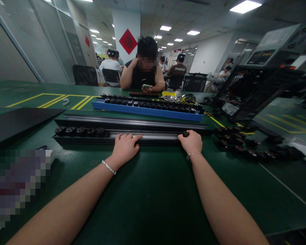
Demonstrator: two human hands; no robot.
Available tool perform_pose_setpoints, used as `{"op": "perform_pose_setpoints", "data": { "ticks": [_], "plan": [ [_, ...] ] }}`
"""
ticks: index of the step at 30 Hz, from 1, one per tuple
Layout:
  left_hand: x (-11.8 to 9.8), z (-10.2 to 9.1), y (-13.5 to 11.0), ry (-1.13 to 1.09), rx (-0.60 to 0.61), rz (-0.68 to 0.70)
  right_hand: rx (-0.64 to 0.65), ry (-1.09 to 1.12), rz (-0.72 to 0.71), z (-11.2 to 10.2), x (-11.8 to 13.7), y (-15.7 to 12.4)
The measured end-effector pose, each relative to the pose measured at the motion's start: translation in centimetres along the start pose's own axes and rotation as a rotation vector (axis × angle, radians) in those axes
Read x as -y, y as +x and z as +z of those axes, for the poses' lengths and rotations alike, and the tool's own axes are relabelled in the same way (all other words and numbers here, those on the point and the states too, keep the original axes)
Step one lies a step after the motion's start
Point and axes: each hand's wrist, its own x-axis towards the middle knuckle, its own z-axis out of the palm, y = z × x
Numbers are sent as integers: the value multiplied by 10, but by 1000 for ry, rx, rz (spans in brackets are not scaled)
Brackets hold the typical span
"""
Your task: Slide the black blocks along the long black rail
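A long black channel-shaped rail (155, 136) lies crosswise in front of me, its inner floor silvery. Several small black parts (80, 131) sit in a row in its left end. My left hand (126, 147) is at the rail's middle, fingers over the near wall and thumb on the outer side, closed on that wall. Near the rail's right end my right hand (192, 142) pinches a small black part (185, 134), mostly hidden by the fingers. I cannot tell whether that part touches the rail.
Behind lies a second black rail (132, 120), then a blue tray (148, 111) of black parts. Loose black parts (239, 143) are heaped at right, beside a computer case (247, 92). A blurred-out object (17, 183) lies left. Opposite, a person (145, 68) holds a phone (146, 86).
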Motion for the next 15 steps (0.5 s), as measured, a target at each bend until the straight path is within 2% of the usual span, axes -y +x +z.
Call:
{"op": "perform_pose_setpoints", "data": {
  "ticks": [15],
  "plan": [
    [0,-1,0,11,11,-3,-1,61,57,-4,-6,4]
  ]
}}
